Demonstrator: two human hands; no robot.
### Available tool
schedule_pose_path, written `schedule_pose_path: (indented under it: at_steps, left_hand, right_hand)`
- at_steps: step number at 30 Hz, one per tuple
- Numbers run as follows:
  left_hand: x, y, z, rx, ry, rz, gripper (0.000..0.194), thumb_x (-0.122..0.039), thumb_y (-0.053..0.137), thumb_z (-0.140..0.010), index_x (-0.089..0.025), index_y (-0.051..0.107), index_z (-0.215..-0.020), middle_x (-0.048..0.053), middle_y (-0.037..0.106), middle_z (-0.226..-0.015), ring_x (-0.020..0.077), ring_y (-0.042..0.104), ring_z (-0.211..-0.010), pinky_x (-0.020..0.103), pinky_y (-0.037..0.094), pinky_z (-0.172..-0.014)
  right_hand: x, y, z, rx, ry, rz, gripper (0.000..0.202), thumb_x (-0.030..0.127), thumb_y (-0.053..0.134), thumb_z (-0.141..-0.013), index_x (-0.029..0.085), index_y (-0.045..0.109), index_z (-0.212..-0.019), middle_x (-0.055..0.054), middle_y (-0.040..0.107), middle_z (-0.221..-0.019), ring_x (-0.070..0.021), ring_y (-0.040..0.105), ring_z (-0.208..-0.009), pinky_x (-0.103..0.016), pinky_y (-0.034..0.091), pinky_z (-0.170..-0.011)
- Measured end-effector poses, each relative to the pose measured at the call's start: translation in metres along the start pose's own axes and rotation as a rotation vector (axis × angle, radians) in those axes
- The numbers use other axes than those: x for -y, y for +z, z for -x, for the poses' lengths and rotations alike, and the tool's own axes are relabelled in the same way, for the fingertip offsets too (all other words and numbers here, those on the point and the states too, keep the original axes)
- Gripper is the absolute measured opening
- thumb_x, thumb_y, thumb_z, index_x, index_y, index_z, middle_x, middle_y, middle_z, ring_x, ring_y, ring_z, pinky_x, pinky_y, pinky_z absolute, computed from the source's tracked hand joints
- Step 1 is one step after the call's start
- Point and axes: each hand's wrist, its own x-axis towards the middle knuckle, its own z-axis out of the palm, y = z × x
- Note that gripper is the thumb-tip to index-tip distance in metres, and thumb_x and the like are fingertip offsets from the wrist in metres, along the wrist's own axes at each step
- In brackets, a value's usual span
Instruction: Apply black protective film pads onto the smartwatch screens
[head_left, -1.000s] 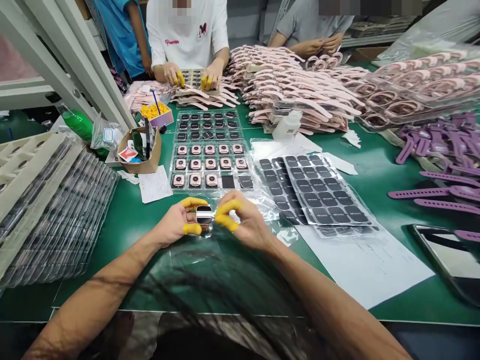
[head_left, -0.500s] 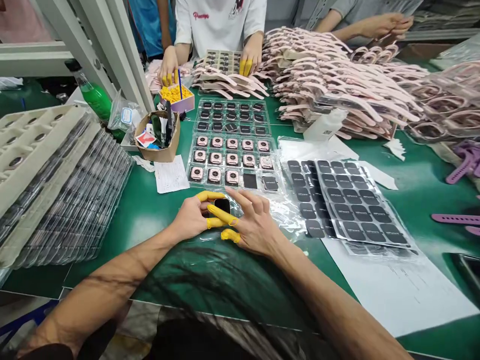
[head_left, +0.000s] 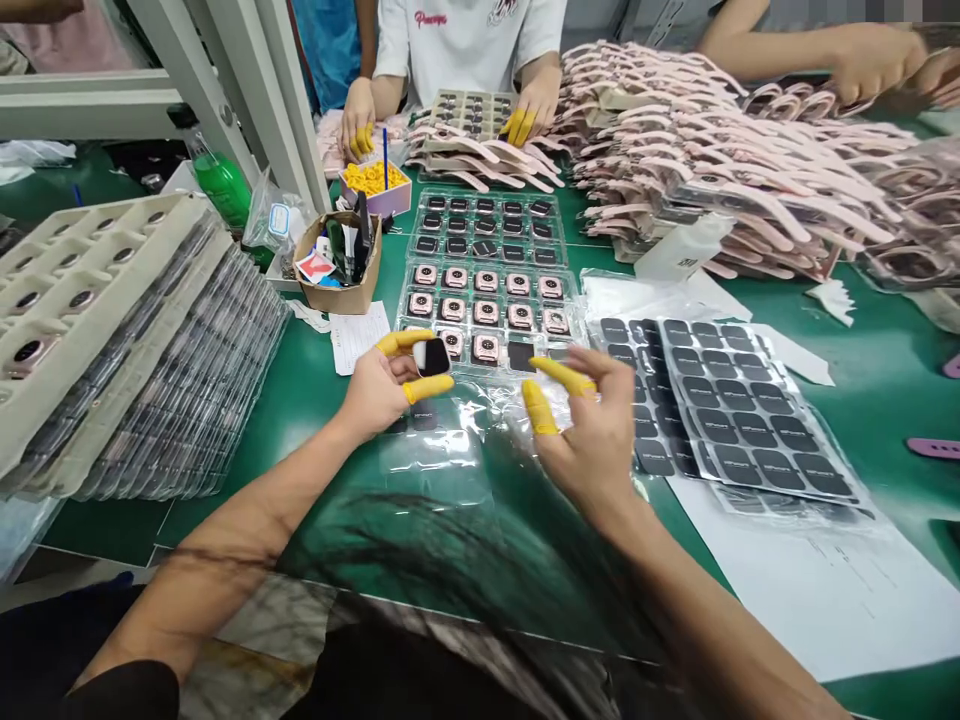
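Note:
My left hand, with yellow finger cots, grips a small smartwatch by its edges, its black screen facing up toward me. It is held over the near-left corner of a clear plastic tray with several pink watch cases lying back side up. One pocket there shows only a black square. My right hand is off to the right, thumb and index finger apart, with nothing visible between them. Below the hands lies a clear film on the green table.
Sheets of black square stickers lie on the right over white paper. Stacked trays rise on the left. A cardboard box, a white bottle and heaped pink straps stand farther back. A co-worker's hands work opposite.
My right hand has come away from the watch and moved right. My left hand has lifted the watch forward toward the tray and tilted it. The view has shifted slightly left.

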Motion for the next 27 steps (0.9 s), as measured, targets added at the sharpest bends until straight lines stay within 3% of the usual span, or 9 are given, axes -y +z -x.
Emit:
schedule_pose_path:
  at_steps: [3,6,10,13,16,18,21,24,27]
  left_hand:
    - [-0.003,-0.020,-0.014,-0.156,0.098,-0.053,0.071,-0.020,0.102,-0.051,-0.016,0.069,-0.114,0.003,0.076,-0.096,0.0143,0.072,-0.083,0.029,0.061,-0.083]
    - [0.005,-0.035,-0.020,-0.241,0.107,-0.075,0.067,-0.019,0.100,-0.052,-0.016,0.068,-0.110,0.003,0.075,-0.098,0.0125,0.070,-0.080,0.028,0.059,-0.081]
    - [0.012,-0.042,-0.018,-0.151,0.069,-0.103,0.071,-0.022,0.099,-0.054,-0.017,0.067,-0.117,0.004,0.076,-0.100,0.0158,0.073,-0.085,0.032,0.060,-0.086]
    - [0.012,-0.042,-0.018,-0.119,0.043,-0.137,0.072,-0.026,0.099,-0.056,-0.017,0.067,-0.120,0.004,0.076,-0.098,0.0159,0.072,-0.082,0.032,0.060,-0.082]
    - [0.010,-0.041,-0.017,-0.099,0.018,-0.141,0.070,-0.026,0.099,-0.057,-0.017,0.067,-0.119,0.004,0.077,-0.095,0.0155,0.071,-0.080,0.031,0.060,-0.081]
    - [0.010,-0.040,-0.017,-0.096,0.005,-0.122,0.071,-0.024,0.099,-0.056,-0.017,0.067,-0.119,0.002,0.076,-0.092,0.0150,0.070,-0.079,0.030,0.059,-0.079]
    - [0.009,-0.039,-0.015,-0.107,-0.006,-0.105,0.069,-0.021,0.098,-0.057,-0.017,0.067,-0.118,0.000,0.075,-0.087,0.0137,0.069,-0.077,0.028,0.058,-0.078]
    - [0.009,-0.037,-0.013,-0.127,-0.005,-0.102,0.065,-0.018,0.097,-0.059,-0.017,0.068,-0.118,-0.001,0.075,-0.086,0.0118,0.067,-0.075,0.027,0.057,-0.078]
    - [0.009,-0.037,-0.013,-0.141,-0.007,-0.106,0.063,-0.016,0.096,-0.059,-0.018,0.069,-0.117,-0.002,0.075,-0.085,0.0118,0.067,-0.073,0.027,0.057,-0.078]
  right_hand:
    - [0.025,0.015,0.006,0.183,-0.069,-0.131,0.034,0.038,0.059,-0.102,0.022,0.067,-0.131,-0.015,0.071,-0.118,-0.0324,0.069,-0.106,-0.053,0.060,-0.091]
    - [0.051,0.039,0.011,0.336,-0.050,0.013,0.039,0.042,0.063,-0.100,0.020,0.066,-0.133,-0.015,0.075,-0.112,-0.0351,0.068,-0.103,-0.052,0.058,-0.088]
    - [0.061,0.060,0.005,0.360,0.060,0.064,0.031,0.038,0.069,-0.096,0.020,0.071,-0.121,-0.014,0.078,-0.107,-0.0350,0.067,-0.099,-0.050,0.054,-0.086]
    - [0.057,0.064,0.000,0.381,0.207,-0.046,0.019,0.035,0.074,-0.091,0.024,0.074,-0.107,-0.007,0.081,-0.098,-0.0310,0.069,-0.091,-0.047,0.053,-0.085]
    - [0.051,0.064,0.000,0.370,0.291,-0.113,0.017,0.033,0.072,-0.091,0.026,0.075,-0.106,-0.004,0.082,-0.092,-0.0283,0.072,-0.087,-0.044,0.053,-0.085]
    - [0.049,0.063,0.002,0.346,0.256,-0.093,0.017,0.029,0.066,-0.094,0.025,0.077,-0.106,-0.005,0.083,-0.092,-0.0284,0.073,-0.088,-0.043,0.053,-0.085]
    - [0.048,0.061,0.006,0.321,0.091,-0.018,0.023,0.020,0.057,-0.095,0.025,0.078,-0.104,-0.007,0.082,-0.092,-0.0281,0.072,-0.087,-0.046,0.053,-0.089]
    - [0.053,0.058,0.011,0.262,-0.046,0.071,0.029,0.012,0.054,-0.094,0.028,0.079,-0.096,-0.011,0.080,-0.114,-0.0315,0.071,-0.104,-0.054,0.050,-0.099]
    - [0.060,0.058,0.015,0.297,-0.048,0.062,0.030,0.017,0.051,-0.097,0.027,0.078,-0.092,-0.014,0.075,-0.124,-0.0334,0.069,-0.105,-0.053,0.054,-0.088]
